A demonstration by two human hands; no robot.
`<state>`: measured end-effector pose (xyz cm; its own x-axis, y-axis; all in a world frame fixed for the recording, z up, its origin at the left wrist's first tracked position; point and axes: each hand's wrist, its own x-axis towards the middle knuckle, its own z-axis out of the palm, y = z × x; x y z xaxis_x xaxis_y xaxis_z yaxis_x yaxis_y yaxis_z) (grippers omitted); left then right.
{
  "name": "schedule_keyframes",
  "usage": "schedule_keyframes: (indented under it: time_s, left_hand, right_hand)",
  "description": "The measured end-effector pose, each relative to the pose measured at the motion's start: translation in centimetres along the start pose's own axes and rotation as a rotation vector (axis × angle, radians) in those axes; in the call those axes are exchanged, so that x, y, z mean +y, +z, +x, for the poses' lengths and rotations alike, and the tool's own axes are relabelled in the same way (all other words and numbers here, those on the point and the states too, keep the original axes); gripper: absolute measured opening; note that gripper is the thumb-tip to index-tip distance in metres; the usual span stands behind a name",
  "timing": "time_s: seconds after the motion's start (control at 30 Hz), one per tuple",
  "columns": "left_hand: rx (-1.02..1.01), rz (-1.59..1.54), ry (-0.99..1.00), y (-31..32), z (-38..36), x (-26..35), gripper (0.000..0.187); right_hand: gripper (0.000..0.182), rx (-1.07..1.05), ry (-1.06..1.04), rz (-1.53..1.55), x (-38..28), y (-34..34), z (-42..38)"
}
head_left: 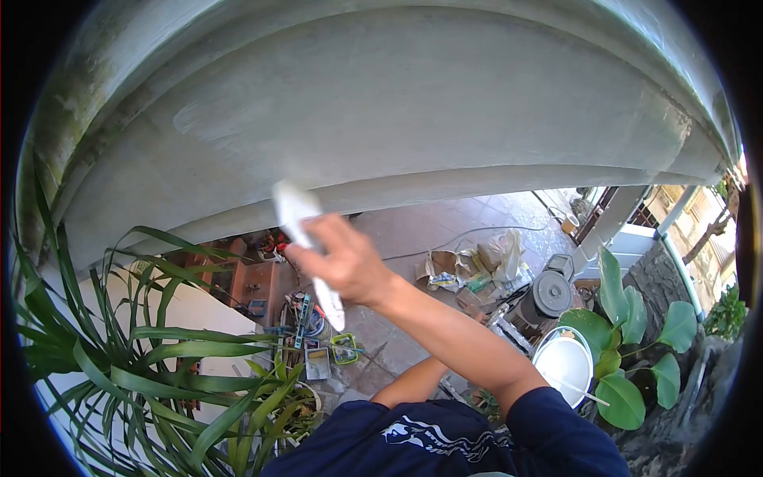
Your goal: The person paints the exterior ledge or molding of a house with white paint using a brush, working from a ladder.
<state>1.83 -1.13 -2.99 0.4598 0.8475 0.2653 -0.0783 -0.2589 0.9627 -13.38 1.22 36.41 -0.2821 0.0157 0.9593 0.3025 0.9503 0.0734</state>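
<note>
My right hand (346, 258) is closed around a paintbrush (327, 306) with a white handle. Its pale bristles, blurred by motion, point up toward the smooth grey plastered beam (397, 95). The bristle tip overlaps the beam's lower part in this view. Below, my left forearm (409, 385) passes behind the right one, which hides most of the left hand and its fingers. To the right of my right arm is a white bucket (564, 362) with a pale stick (584, 391) lying across it.
Long strappy leaves (191, 350) crowd the left side; a broad-leaved plant (624, 350) stands at right. On the tiled floor (429, 226) are a dark lidded bin (551, 294), crumpled bags (497, 258), a hose (461, 234), and trays and tools (318, 362).
</note>
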Motion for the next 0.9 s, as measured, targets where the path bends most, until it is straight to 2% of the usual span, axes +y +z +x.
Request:
schedule_keyframes:
  time_s: [0.03,0.1,0.17,0.2,0.27,0.3,0.33,0.37,0.4,0.43,0.5,0.57,0.6,0.67,0.73,0.77,0.83,0.9]
  left_hand:
    - [-0.002,-0.003,-0.006,0.0,-0.1,0.6,0.056]
    - [-0.005,-0.017,-0.013,0.0,0.0,1.6,0.056]
    - [-0.009,-0.014,-0.009,-0.2,-0.1,1.6,0.056]
    - [-0.018,-0.002,-0.024,-0.6,-0.1,2.0,0.056]
    - [-0.074,0.029,-0.143,-1.4,0.3,0.6,0.055]
    - [-0.083,0.053,-0.166,-1.6,-0.1,1.4,0.055]
    - [-0.090,0.074,-0.183,-2.1,-0.2,3.7,0.055]
    - [-0.095,0.095,-0.194,-2.2,0.1,5.0,0.055]
    - [-0.099,0.012,-0.165,-1.9,0.1,3.4,0.057]
    - [-0.102,0.019,-0.144,-1.7,0.4,3.0,0.057]
    - [-0.124,0.046,-0.115,-1.8,0.3,2.3,0.058]
    - [-0.125,0.049,-0.179,-2.1,0.3,3.5,0.058]
    - [-0.125,0.049,-0.214,-2.0,0.2,4.0,0.058]
    - [-0.056,-0.581,-0.422,-1.1,-0.6,1.2,0.058]
    - [-0.086,0.115,-0.285,-1.8,0.0,5.6,0.049]
    - [-0.088,0.104,-0.245,-2.2,0.0,5.9,0.049]
    - [-0.087,0.071,-0.161,-2.0,0.1,6.1,0.048]
    - [-0.109,0.073,-0.185,-2.5,0.4,6.6,0.050]
  right_hand:
    - [0.024,-0.033,-0.094,0.112,0.3,0.3,0.6]
    - [0.020,-0.044,-0.174,0.084,1.7,-0.4,0.3]
    - [0.017,0.043,0.134,0.144,4.8,-4.7,-1.7]
    - [0.017,0.166,0.118,0.003,7.3,-7.6,-2.7]
    - [0.018,0.215,0.234,-0.136,7.7,-13.9,-5.2]
    - [0.016,0.285,0.279,-0.340,8.2,-16.6,-7.0]
    - [0.016,0.342,0.450,-0.508,7.7,-19.4,-8.2]
    - [0.020,0.428,0.466,-0.693,8.4,-22.1,-9.9]
    - [0.018,0.622,0.553,-0.689,9.5,-24.0,-11.3]
    - [0.015,0.658,0.614,-0.831,9.7,-25.4,-11.2]
    - [0.015,0.611,0.628,-0.876,10.4,-26.2,-11.2]
    - [0.017,0.478,0.474,-0.857,9.8,-23.0,-8.5]
    - [0.019,0.445,0.455,-0.734,9.0,-20.2,-6.9]
    - [0.018,0.435,0.476,-0.555,6.6,-12.7,-4.6]
    - [0.018,0.300,0.374,-0.429,3.4,-6.5,-2.9]
    - [0.020,0.188,0.400,-0.312,1.2,-4.8,-1.6]
    - [0.017,0.146,0.339,-0.048,-1.4,-1.5,-0.3]
    - [0.009,-0.055,0.085,0.200,-2.0,0.0,-0.1]
